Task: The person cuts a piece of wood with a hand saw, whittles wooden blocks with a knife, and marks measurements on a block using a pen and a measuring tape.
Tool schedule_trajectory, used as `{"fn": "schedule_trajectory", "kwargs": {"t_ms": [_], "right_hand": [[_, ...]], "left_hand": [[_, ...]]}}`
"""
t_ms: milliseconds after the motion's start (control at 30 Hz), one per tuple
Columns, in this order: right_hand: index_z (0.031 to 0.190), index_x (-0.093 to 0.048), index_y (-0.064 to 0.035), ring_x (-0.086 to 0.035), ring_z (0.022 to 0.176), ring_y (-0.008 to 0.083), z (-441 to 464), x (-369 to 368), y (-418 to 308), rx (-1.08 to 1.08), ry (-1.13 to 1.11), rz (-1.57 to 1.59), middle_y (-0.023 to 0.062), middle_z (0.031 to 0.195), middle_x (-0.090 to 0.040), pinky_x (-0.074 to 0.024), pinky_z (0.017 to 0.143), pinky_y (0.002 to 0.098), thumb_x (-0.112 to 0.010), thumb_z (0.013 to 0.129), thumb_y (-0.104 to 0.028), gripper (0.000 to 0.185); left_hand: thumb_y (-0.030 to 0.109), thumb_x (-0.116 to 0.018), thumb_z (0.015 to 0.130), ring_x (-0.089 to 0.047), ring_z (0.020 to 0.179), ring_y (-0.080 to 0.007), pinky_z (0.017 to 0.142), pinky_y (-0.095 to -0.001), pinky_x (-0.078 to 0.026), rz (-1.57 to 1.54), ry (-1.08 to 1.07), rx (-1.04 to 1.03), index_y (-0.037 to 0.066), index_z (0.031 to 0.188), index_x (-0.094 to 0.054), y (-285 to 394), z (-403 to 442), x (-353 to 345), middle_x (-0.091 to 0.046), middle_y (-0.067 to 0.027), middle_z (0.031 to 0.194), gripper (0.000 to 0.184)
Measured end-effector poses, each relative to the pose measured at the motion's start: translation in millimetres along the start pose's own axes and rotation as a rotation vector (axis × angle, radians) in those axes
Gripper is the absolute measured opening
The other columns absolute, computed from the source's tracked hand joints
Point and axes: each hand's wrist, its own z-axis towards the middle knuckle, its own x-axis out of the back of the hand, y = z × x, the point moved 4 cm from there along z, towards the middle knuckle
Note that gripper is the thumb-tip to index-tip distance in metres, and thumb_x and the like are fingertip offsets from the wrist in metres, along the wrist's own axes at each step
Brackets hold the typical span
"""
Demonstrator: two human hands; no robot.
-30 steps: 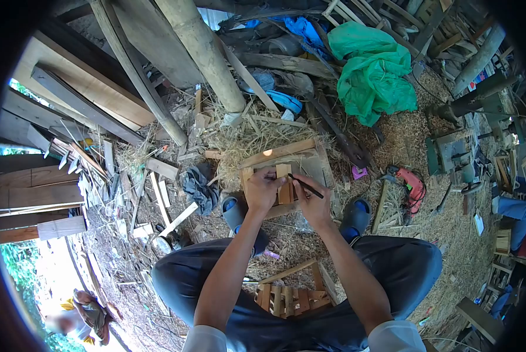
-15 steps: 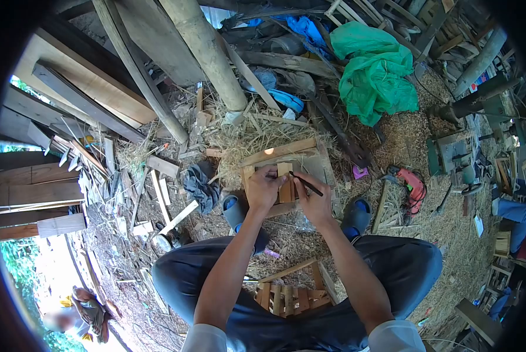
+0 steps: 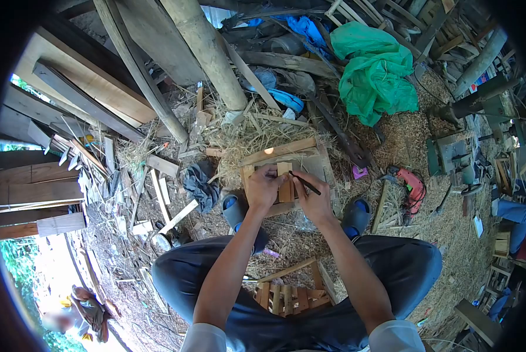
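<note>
A small light wooden block (image 3: 286,190) stands between my hands, over a low wooden board (image 3: 326,169) on the ground. My left hand (image 3: 264,186) is closed on the block's left side, its thumb and fingers near the top. In my right hand (image 3: 315,199) is a thin dark pencil-like marker (image 3: 305,182), its tip against the block's upper right edge. A wooden strip (image 3: 279,151) lies along the far side of the board. The fingertips of my left hand are partly hidden behind the block.
Slippered feet flank the board. A red power drill (image 3: 414,190) lies to the right, a dark cloth (image 3: 201,188) to the left. Green plastic sheeting (image 3: 374,70) and a thick post (image 3: 207,53) are beyond. Shavings and offcuts cover the ground. Other people sit at far left and right.
The marker in my right hand has shifted very slightly at the block's edge. My left hand and the block stay in place.
</note>
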Motion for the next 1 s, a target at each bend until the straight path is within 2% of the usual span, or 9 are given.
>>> {"fn": "schedule_trajectory", "kwargs": {"t_ms": [200, 267, 333, 500, 567, 633, 700, 767, 1000], "right_hand": [[0.105, -0.067, 0.0002, -0.069, 0.088, 0.0310, -0.2, -1.3, 2.7, 0.028, 0.005, -0.025, 0.0190, 0.097, -0.069, -0.0544, 0.073, 0.0345, -0.063, 0.089, -0.007, 0.018], [0.105, -0.067, 0.0002, -0.069, 0.086, 0.0307, 0.1, -2.1, 4.2, 0.050, 0.016, -0.033, 0.0188, 0.096, -0.069, -0.0544, 0.072, 0.0344, -0.063, 0.089, -0.007, 0.018], [0.105, -0.067, 0.0002, -0.069, 0.084, 0.0304, 1.1, 0.0, -1.5, 0.071, 0.026, -0.040, 0.0185, 0.096, -0.069, -0.0543, 0.071, 0.0344, -0.063, 0.089, -0.007, 0.018], [0.105, -0.066, 0.0022, -0.068, 0.089, 0.0340, 0.3, 1.0, -1.6, -0.078, -0.049, -0.009, 0.0216, 0.098, -0.067, -0.0529, 0.076, 0.0372, -0.061, 0.090, -0.009, 0.019], [0.106, -0.065, 0.0019, -0.068, 0.088, 0.0341, -0.9, 0.5, 0.4, -0.048, -0.038, 0.004, 0.0213, 0.098, -0.067, -0.0529, 0.076, 0.0372, -0.061, 0.091, -0.009, 0.019], [0.107, -0.065, 0.0016, -0.068, 0.088, 0.0343, -2.7, 1.1, 1.4, -0.021, -0.025, 0.015, 0.0210, 0.098, -0.067, -0.0529, 0.075, 0.0373, -0.061, 0.091, -0.009, 0.020], [0.107, -0.065, 0.0005, -0.068, 0.087, 0.0323, -3.7, 1.9, 0.5, -0.009, 0.006, 0.016, 0.0195, 0.098, -0.068, -0.0533, 0.073, 0.0361, -0.061, 0.091, -0.010, 0.020], [0.108, -0.065, -0.0001, -0.069, 0.086, 0.0307, -3.3, 3.6, -1.0, -0.029, 0.017, 0.023, 0.0189, 0.097, -0.068, -0.0534, 0.071, 0.0353, -0.061, 0.091, -0.009, 0.020], [0.107, -0.067, -0.0027, -0.068, 0.086, 0.0199, 1.0, 4.5, 5.8, -0.094, 0.028, 0.046, 0.0140, 0.101, -0.069, -0.0546, 0.073, 0.0305, -0.063, 0.090, -0.010, 0.019]], "left_hand": [[0.005, -0.073, 0.080, -0.066, 0.075, -0.0126, 0.061, -0.0251, -0.056, -0.008, 0.009, -0.006, -0.002, 0.099, -0.066, 1.3, 0.5, -0.5, -0.070, -0.0092, 0.086, 0.022], [0.012, -0.075, 0.076, -0.069, 0.076, -0.0187, 0.070, -0.0300, -0.053, -0.035, 0.020, 0.024, -0.001, 0.097, -0.069, -2.0, 0.6, -0.5, -0.072, -0.0095, 0.084, 0.025], [0.012, -0.075, 0.076, -0.069, 0.076, -0.0185, 0.070, -0.0300, -0.052, -0.041, 0.017, 0.021, 0.000, 0.097, -0.069, -0.9, -0.4, -0.5, -0.072, -0.0097, 0.085, 0.025], [0.012, -0.074, 0.077, -0.069, 0.077, -0.0186, 0.070, -0.0300, -0.052, -0.063, 0.010, 0.010, 0.000, 0.097, -0.069, -0.8, -0.7, -0.5, -0.072, -0.0099, 0.085, 0.024], [0.002, -0.072, 0.080, -0.065, 0.073, -0.0099, 0.058, -0.0235, -0.054, -0.022, 0.001, -0.025, -0.001, 0.098, -0.067, -1.8, 0.8, -1.3, -0.069, -0.0067, 0.083, 0.019], [0.002, -0.072, 0.079, -0.065, 0.073, -0.0100, 0.058, -0.0236, -0.054, -0.011, 0.002, -0.022, -0.001, 0.097, -0.067, 2.0, -0.1, -0.6, -0.069, -0.0066, 0.083, 0.019], [0.002, -0.072, 0.079, -0.065, 0.073, -0.0101, 0.058, -0.0237, -0.054, 0.002, 0.005, -0.017, -0.001, 0.097, -0.067, 2.6, -0.3, 0.0, -0.069, -0.0065, 0.083, 0.019], [0.013, -0.075, 0.077, -0.069, 0.078, -0.0189, 0.072, -0.0305, -0.052, -0.011, -0.001, 0.034, 0.000, 0.098, -0.069, -1.7, 0.2, 0.0, -0.072, -0.0096, 0.087, 0.025], [0.009, -0.074, 0.077, -0.069, 0.078, -0.0183, 0.071, -0.0300, -0.052, -0.065, -0.001, 0.020, -0.001, 0.098, -0.068, 1.7, -1.3, -0.3, -0.072, -0.0099, 0.087, 0.024]]}}
